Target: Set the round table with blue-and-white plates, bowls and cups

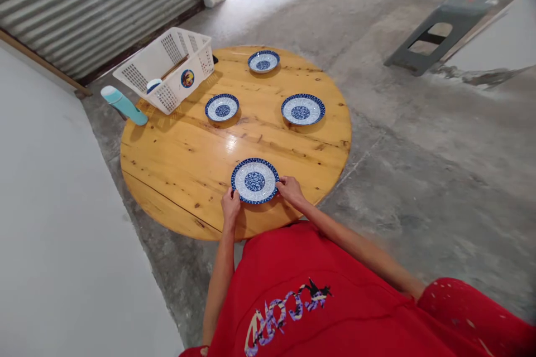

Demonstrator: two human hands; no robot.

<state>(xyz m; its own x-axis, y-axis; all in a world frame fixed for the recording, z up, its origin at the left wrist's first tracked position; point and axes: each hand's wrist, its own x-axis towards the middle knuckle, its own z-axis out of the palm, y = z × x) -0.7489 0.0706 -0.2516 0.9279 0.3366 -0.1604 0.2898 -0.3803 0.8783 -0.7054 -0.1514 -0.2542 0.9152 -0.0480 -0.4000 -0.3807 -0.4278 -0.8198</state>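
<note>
A blue-and-white plate (254, 181) is at the near side of the round wooden table (184, 150), between my two hands. My left hand (230, 205) pinches its lower left rim, and my right hand (290, 189) grips the rim on the right. Whether the plate rests fully on the wood or is slightly raised, I cannot tell. Farther off lie three more plates with the same pattern: one plate (302, 110) to the right, a smaller plate (221, 107) left of centre, and another plate (263, 61) near the far edge.
A white plastic basket (146, 67) stands at the table's far left, with chopsticks and a white-and-blue item inside. Beside it is a turquoise bottle (124, 105). A grey stool (439, 28) stands on the concrete floor at right. A white wall (62, 223) runs along the left.
</note>
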